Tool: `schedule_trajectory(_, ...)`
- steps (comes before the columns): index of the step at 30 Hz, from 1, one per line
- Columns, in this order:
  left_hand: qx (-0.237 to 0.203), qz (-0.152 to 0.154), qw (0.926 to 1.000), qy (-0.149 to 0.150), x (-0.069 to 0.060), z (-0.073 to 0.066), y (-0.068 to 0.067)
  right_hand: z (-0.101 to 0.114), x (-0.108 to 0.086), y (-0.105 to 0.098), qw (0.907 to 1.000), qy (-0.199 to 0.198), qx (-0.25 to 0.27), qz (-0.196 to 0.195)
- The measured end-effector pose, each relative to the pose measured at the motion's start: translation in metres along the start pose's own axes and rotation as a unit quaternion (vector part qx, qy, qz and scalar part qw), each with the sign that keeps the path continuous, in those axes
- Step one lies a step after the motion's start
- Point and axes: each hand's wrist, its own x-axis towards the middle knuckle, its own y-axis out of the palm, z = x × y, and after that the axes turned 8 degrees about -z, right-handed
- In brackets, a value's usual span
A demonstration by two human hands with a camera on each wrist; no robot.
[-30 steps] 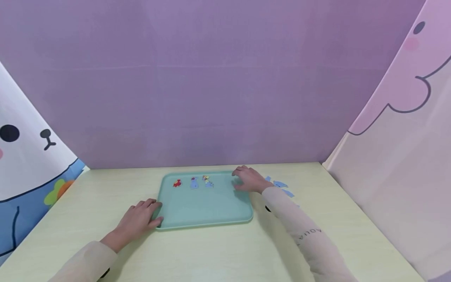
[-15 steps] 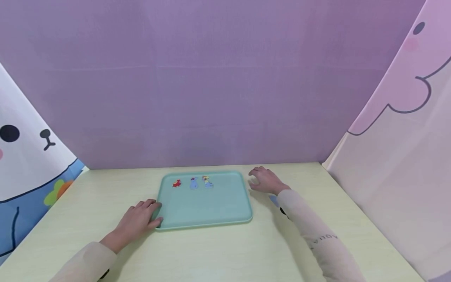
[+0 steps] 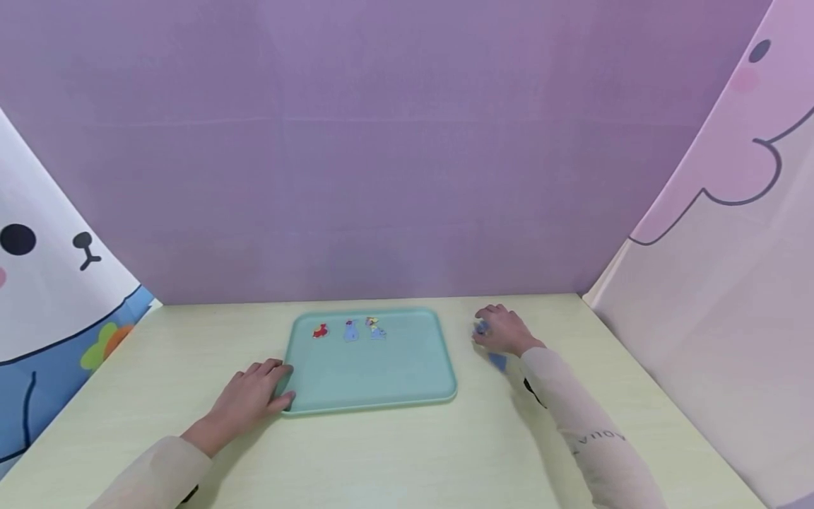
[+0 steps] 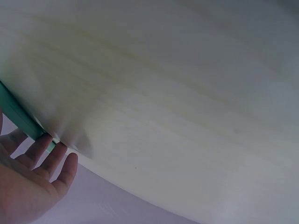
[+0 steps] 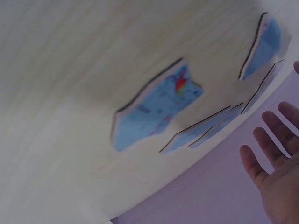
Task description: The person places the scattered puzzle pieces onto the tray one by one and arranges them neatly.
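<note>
My left hand (image 3: 244, 399) rests at the front left corner of the green tray (image 3: 372, 378), its fingertips over the rim; the left wrist view shows its loosely bent fingers (image 4: 50, 161) against the tray's green edge (image 4: 21, 116). Three small pieces lie near the tray's back: a red one (image 3: 320, 331), a blue one (image 3: 351, 331) and a multicoloured one (image 3: 376, 329). Right of the tray, my right hand (image 3: 505, 332) is low over blue pieces, its fingers (image 5: 275, 140) spread in the right wrist view. Whether a fingertip touches a piece is hidden.
Several flat blue pieces lie on the table in the right wrist view, among them a large printed one (image 5: 156, 109) and another (image 5: 266, 46). The pale table (image 3: 381, 452) meets a purple backdrop (image 3: 381, 177), with printed cloths at both sides.
My right hand has moved right, from above the tray's right rim to the blue pieces beside it. The left hand and the pieces on the tray have stayed in place.
</note>
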Motion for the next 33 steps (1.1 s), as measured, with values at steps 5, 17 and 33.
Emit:
schedule_trajectory(5, 0.000, 0.001, 1.0000, -0.002, 0.000, 0.000, 0.000, -0.003, -0.004, 0.000, 0.9997, 0.021, 0.005, 0.009)
schedule_trajectory(17, -0.001, 0.009, 0.9999, -0.007, 0.001, -0.001, 0.000, -0.015, -0.007, 0.007, 0.9975, 0.056, 0.013, 0.041)
schedule_trajectory(33, -0.001, 0.011, 0.9999, -0.010, 0.000, -0.004, -0.005, -0.020, -0.007, 0.011, 0.9962, 0.062, 0.043, 0.045)
